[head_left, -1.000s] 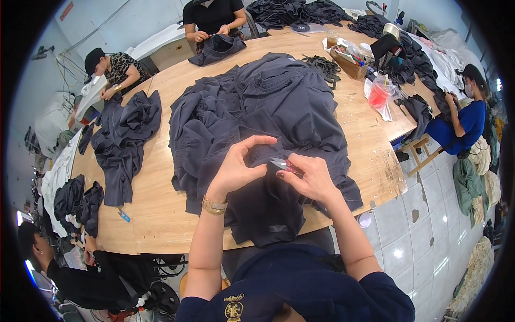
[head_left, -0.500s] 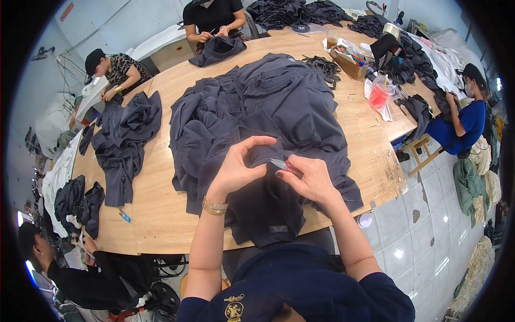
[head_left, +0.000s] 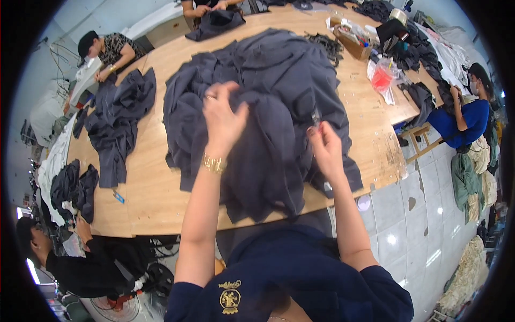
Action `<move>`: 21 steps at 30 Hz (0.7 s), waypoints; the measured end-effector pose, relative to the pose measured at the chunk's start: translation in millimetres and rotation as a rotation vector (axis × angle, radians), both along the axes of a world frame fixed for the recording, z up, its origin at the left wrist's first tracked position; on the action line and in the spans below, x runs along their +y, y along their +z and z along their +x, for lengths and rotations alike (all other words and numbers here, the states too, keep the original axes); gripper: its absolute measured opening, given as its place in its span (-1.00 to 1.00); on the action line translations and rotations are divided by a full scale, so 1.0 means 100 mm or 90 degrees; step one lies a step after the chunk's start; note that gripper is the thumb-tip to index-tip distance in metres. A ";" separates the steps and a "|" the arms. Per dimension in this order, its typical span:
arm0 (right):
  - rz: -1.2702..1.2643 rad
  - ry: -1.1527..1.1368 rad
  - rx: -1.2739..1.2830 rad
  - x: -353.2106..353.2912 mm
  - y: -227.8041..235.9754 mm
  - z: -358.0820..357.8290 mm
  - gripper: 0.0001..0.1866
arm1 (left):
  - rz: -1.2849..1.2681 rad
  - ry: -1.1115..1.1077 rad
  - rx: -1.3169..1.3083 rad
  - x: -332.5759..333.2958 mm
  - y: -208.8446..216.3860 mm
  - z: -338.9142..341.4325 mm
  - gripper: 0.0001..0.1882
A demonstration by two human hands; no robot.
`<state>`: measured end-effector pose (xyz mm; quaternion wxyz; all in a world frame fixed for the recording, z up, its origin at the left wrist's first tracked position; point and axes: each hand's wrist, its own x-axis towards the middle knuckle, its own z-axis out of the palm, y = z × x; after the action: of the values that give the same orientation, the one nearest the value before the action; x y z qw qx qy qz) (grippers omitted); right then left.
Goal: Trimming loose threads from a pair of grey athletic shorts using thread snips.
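Note:
A big heap of dark grey garments [head_left: 268,70] lies on the wooden table in front of me. My left hand [head_left: 224,121], slightly blurred, is over the left part of the heap with its fingers apart and nothing visible in them. Thread snips [head_left: 315,117] with pointed metal blades are in my right hand [head_left: 327,150], at the right side of the heap. The blades point away from me. The fingers cover most of the red handle. A garment piece [head_left: 263,155] spreads toward me between my forearms, its lower end near the table edge.
Another dark garment [head_left: 115,129] lies to the left, with a small blue tool [head_left: 118,197] nearby. At the back right are a box of supplies [head_left: 354,40] and a cup of red drink [head_left: 382,78]. Several people work around the table [head_left: 370,134].
My hands have moved apart: the left away from me and slightly left, the right to the right and farther away with the snips. Cloth that was at my left fingers now lies spread over the heap.

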<state>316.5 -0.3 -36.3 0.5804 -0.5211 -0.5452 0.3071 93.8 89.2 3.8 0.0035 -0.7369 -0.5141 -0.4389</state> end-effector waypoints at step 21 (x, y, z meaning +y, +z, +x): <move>-0.209 0.112 -0.156 -0.84 -0.60 -0.07 -0.72 | -0.368 -0.275 0.034 -1.93 -1.07 0.14 -0.73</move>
<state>309.3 -84.6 -96.2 0.3882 -0.5926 -0.5976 0.3755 107.8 -103.5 -103.7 -0.2843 -0.8102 -0.4492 -0.2470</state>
